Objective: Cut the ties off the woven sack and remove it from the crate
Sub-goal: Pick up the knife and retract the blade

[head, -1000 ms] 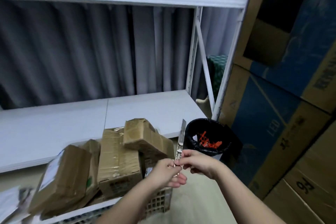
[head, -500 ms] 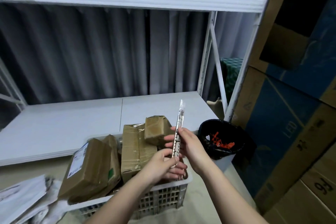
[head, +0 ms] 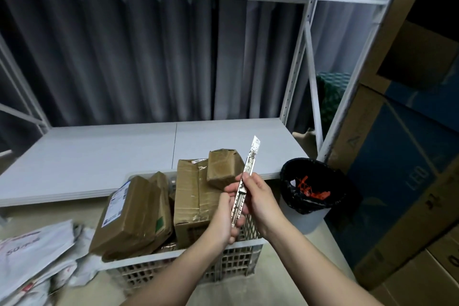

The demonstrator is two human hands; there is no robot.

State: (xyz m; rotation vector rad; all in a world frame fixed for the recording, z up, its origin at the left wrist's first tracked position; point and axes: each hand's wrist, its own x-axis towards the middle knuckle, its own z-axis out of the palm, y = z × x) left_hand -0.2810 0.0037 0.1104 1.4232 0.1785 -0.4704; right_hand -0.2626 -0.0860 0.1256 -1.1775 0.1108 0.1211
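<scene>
From the head view, both hands are meeting above the near right corner of the white lattice crate [head: 238, 259]. The right hand [head: 260, 200] is wrapping its grip around the middle of a box cutter [head: 244, 182], thumb lying on the slider, with the blade pointing up and slightly away. The left hand [head: 224, 218] is curling its grip around the cutter's lower end, fingers closing on the handle from the left.

The crate is sitting on the floor, holding several taped brown cardboard parcels [head: 191, 196] leaning against one another. The woven sack [head: 37, 256] is lying crumpled on the floor just left of the crate, outside it, white with red and blue printing.

A low white shelf board [head: 99, 156] is running behind the crate, with grey curtains beyond it. To the right, a bin lined with a black bag [head: 320, 181] is holding orange-red ties [head: 308, 187]. Large cardboard boxes [head: 409, 181] are stacking up along the right edge.
</scene>
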